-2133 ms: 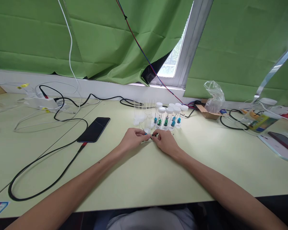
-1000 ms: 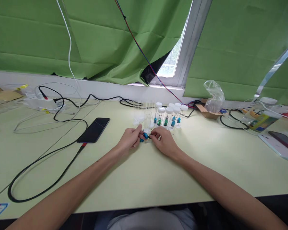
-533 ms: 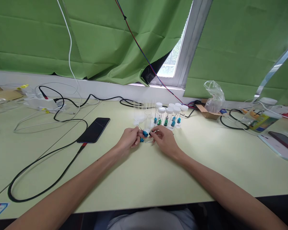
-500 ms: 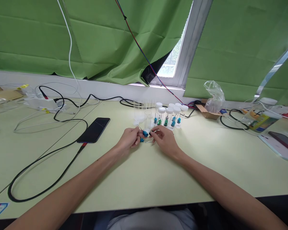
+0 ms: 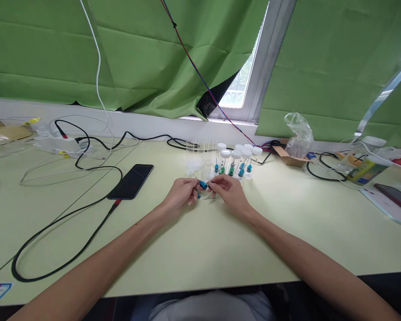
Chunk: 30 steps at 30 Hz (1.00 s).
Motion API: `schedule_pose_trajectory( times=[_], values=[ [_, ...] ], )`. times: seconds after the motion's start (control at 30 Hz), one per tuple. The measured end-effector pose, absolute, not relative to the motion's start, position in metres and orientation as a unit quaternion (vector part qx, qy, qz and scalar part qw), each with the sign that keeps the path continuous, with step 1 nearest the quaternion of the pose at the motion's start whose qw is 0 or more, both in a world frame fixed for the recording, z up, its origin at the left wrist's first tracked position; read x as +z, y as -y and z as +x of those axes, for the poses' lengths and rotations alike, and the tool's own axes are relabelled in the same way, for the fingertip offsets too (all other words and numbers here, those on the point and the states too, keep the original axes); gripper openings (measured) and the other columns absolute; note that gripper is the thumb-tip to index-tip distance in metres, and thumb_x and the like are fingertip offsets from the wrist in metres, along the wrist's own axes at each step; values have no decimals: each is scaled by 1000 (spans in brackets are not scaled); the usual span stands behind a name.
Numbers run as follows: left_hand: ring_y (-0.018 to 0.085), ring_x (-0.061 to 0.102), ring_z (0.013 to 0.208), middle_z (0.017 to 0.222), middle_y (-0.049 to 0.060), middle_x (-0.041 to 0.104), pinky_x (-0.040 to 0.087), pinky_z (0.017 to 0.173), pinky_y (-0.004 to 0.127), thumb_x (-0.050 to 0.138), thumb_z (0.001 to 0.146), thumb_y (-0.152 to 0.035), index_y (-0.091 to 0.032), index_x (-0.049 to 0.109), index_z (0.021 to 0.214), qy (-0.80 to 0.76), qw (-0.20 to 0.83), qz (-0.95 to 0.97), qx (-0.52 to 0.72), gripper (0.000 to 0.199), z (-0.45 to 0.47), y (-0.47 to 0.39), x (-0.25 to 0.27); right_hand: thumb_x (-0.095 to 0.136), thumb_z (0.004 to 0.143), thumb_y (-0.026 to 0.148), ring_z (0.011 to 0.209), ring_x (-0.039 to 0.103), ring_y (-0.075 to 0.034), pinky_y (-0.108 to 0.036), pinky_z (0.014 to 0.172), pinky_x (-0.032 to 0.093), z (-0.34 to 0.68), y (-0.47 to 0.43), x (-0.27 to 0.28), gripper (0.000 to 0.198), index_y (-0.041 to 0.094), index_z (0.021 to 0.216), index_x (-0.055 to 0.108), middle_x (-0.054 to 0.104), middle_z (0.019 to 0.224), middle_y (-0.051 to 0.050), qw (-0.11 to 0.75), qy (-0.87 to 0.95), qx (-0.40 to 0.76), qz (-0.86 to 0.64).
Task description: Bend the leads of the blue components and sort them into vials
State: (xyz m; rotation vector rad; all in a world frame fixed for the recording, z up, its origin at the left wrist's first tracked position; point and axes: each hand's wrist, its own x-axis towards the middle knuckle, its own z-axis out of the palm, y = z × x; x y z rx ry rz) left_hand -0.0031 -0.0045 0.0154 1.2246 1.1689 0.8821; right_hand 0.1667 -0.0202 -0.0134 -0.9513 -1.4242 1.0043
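Both hands meet at the middle of the table, just in front of a group of small vials. My left hand (image 5: 183, 192) is closed on a small blue part (image 5: 203, 185) with a thin wire. Below its fingers shows a second blue piece (image 5: 198, 195); whether the hand holds that too I cannot tell. My right hand (image 5: 230, 192) pinches a tiny dark piece (image 5: 209, 185) against the blue part's right end. Behind them stands an uncapped clear vial (image 5: 206, 166). Several white-capped vials (image 5: 235, 154) hold blue or green parts on thin stems.
More clear vials (image 5: 192, 156) stand at the back. To the left lies a phone (image 5: 131, 182) on a black cable (image 5: 90, 244). A cardboard box (image 5: 290, 158) with a plastic bag, a labelled jar (image 5: 364, 169) and another device (image 5: 392, 203) are to the right.
The blue part in my left hand has turned more level and shifted slightly right and up, closer to my right fingertips. The vials and phone have stayed put.
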Motion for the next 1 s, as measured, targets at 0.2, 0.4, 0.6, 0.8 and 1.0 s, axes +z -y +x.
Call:
schedule_pose_trajectory(
  times=[0.2, 0.4, 0.6, 0.8, 1.0],
  values=[
    [7, 39, 36, 46, 1, 53, 25, 42, 23, 55, 86, -34, -13, 62, 68, -502, 576, 514, 390, 29, -4, 4, 14, 79, 71, 44, 70, 69, -18, -34, 75, 57, 168, 15, -17, 31, 18, 81, 64, 68, 76, -2, 550, 560, 470, -404],
    [7, 39, 36, 47, 1, 54, 26, 43, 24, 57, 85, -33, -13, 62, 70, -504, 573, 514, 392, 26, -4, 5, 16, 81, 68, 43, 74, 71, -20, -36, 80, 57, 169, 14, -19, 32, 18, 82, 67, 70, 79, -2, 548, 546, 489, -403],
    [7, 39, 37, 50, 1, 55, 27, 44, 25, 61, 82, -36, -12, 64, 71, -502, 568, 513, 403, 26, -5, 7, 15, 83, 65, 38, 79, 71, -21, -37, 84, 57, 168, 18, -15, 31, 19, 83, 68, 71, 82, -3, 542, 545, 492, -408],
    [7, 39, 37, 50, 1, 55, 27, 44, 25, 62, 82, -37, -12, 65, 72, -505, 566, 510, 405, 27, -5, 5, 14, 81, 67, 37, 77, 71, -20, -38, 83, 58, 167, 18, -15, 34, 19, 92, 68, 70, 83, -3, 545, 563, 465, -411],
    [6, 40, 37, 53, 2, 58, 26, 45, 25, 63, 82, -36, -12, 66, 74, -507, 564, 506, 412, 25, -4, 5, 15, 76, 73, 34, 79, 70, -18, -35, 79, 60, 167, 19, -20, 44, 21, 112, 60, 66, 87, -2, 544, 600, 408, -421]
  ],
)
